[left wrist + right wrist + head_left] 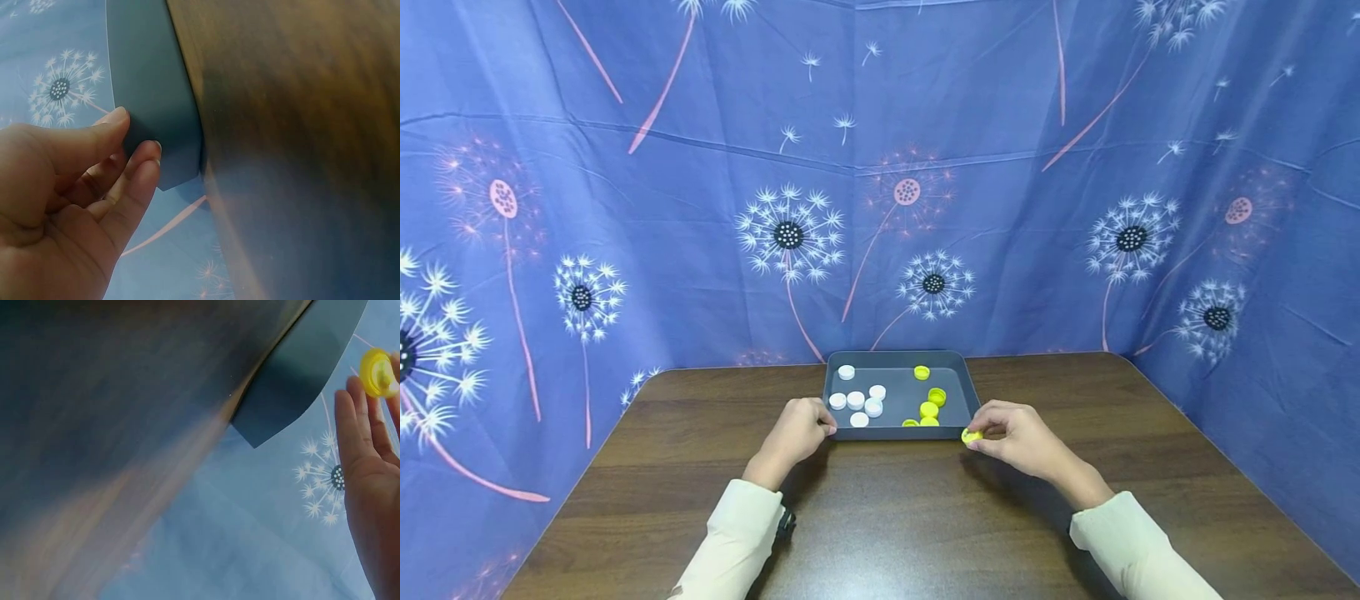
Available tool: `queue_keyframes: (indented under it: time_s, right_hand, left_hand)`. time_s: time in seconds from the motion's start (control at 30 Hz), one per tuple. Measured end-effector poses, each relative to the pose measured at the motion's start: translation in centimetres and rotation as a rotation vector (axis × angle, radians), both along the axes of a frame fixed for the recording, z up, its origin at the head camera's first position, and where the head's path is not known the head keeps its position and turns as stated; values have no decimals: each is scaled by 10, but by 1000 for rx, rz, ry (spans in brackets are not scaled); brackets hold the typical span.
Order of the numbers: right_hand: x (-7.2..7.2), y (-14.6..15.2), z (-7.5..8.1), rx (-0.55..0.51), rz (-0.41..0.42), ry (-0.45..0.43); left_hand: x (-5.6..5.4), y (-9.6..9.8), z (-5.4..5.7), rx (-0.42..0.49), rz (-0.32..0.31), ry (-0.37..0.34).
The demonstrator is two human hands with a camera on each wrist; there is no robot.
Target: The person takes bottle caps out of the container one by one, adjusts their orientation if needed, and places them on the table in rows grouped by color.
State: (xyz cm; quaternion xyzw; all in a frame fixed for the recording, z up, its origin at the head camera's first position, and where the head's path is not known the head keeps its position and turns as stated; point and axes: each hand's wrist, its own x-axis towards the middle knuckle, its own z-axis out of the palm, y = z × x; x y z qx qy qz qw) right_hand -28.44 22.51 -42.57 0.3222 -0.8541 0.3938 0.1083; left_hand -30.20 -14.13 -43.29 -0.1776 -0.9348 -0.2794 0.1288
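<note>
My left hand [797, 430] grips the front left corner of a dark grey tray [895, 433], with thumb and fingertips at its rim in the left wrist view. Near the tray's front right corner, my right hand [1018, 435] pinches a yellow bottle cap [376, 373] between thumb and fingers. Several white bottle caps [855, 400] lie in the tray's left half. On its right side are several yellow bottle caps [928, 409], some partly hidden behind the front wall.
The tray stands at the far side of a brown wooden table [880, 508]. Right behind it hangs a blue cloth [865, 208] with a dandelion print, which also runs along both sides. A dark band [786, 523] shows at the left cuff.
</note>
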Motion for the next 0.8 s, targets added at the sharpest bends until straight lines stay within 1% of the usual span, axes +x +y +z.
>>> queue_keyframes:
  time_s: [0.2, 0.3, 0.53, 0.8]
  right_hand:
    - [8, 0, -2, 146, 21, -2]
    - [12, 0, -3, 206, 32, -7]
    - [15, 0, -4, 254, 52, -75]
    - [16, 0, -4, 320, 15, -140]
  left_hand:
    - [1, 1, 1, 3, 16, -31]
    - [2, 1, 2, -4, 21, -34]
    - [2, 1, 2, -8, 12, -29]
    - [1, 0, 1, -23, -1, -1]
